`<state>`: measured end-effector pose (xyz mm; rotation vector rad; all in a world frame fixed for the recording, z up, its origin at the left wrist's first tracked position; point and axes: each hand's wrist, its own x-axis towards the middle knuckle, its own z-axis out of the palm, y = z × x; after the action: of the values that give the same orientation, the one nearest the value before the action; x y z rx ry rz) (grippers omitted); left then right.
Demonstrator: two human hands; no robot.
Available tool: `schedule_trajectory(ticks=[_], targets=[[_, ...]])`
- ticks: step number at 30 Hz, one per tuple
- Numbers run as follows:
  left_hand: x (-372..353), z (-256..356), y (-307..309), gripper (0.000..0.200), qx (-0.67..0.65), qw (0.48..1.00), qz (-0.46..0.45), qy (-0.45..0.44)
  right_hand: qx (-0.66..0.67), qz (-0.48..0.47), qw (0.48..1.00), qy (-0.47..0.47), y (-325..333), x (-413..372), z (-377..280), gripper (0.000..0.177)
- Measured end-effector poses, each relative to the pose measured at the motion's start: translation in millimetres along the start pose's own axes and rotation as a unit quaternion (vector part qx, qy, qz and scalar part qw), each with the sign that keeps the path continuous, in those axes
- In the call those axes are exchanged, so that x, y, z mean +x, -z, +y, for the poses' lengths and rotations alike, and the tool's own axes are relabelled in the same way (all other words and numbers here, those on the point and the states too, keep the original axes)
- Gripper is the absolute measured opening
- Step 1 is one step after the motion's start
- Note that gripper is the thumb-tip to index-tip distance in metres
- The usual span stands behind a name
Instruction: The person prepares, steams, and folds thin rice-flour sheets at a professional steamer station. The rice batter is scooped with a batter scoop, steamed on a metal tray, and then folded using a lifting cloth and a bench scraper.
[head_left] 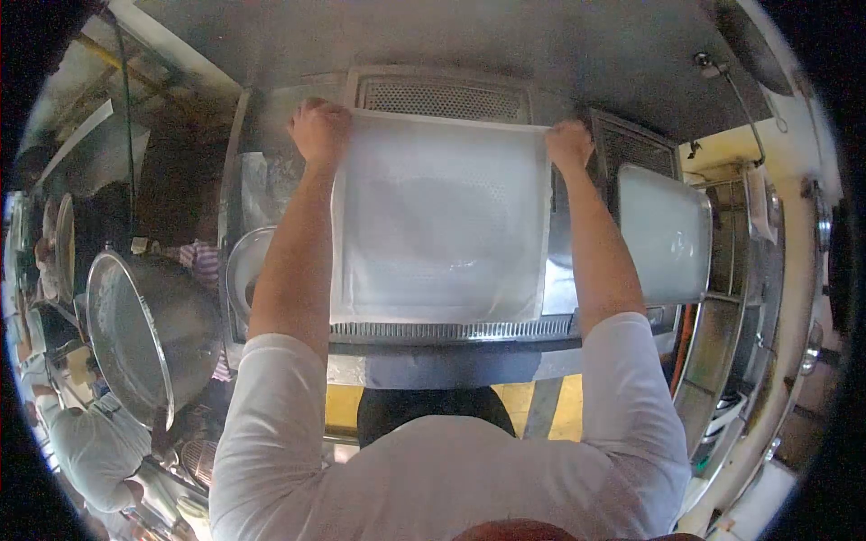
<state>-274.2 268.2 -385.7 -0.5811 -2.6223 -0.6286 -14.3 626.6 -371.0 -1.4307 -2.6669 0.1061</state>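
Note:
A wide, translucent whitish sheet (442,216) with straight edges spreads out in front of me; I cannot make out its material. My left hand (320,129) is closed at its upper left corner. At the upper right corner, my right hand (569,146) is closed in the same way. Perforations show faintly through the sheet. Behind its top edge is a perforated metal panel (442,97). Its lower edge lies just above a ribbed metal strip (451,330) along the front of the metal counter (442,368).
A pale, rounded-corner panel or tray (665,233) is at the right, beside a metal rack (722,347). A large metal pot (185,325) stands at the left, near a smaller round metal vessel (240,266). Another person in white (90,451) is at the lower left.

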Motion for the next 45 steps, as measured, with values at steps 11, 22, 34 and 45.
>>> schedule_trajectory(ticks=[11, 22, 34, 45], targets=[[5.2, -10.2, 2.1, 0.031, -0.096, 0.994, -0.015, 0.050, 0.155, -0.270, 0.950, 0.001, -5.4, -32.7, -39.7, 0.055], [-8.6, -20.1, 24.5, 0.039, -0.057, 0.991, -0.082, -0.094, 0.546, -0.418, 0.725, 0.039, 10.8, -103.6, -196.1, 0.066], [-6.6, -25.5, 34.5, 0.056, 0.102, 0.948, -0.252, -0.167, 0.627, -0.531, 0.569, -0.010, -30.7, -128.7, -276.5, 0.025], [-17.3, -21.8, 48.0, 0.061, 0.127, 0.937, -0.252, -0.207, 0.408, -0.592, 0.686, 0.112, 13.7, -349.6, -178.8, 0.037]])
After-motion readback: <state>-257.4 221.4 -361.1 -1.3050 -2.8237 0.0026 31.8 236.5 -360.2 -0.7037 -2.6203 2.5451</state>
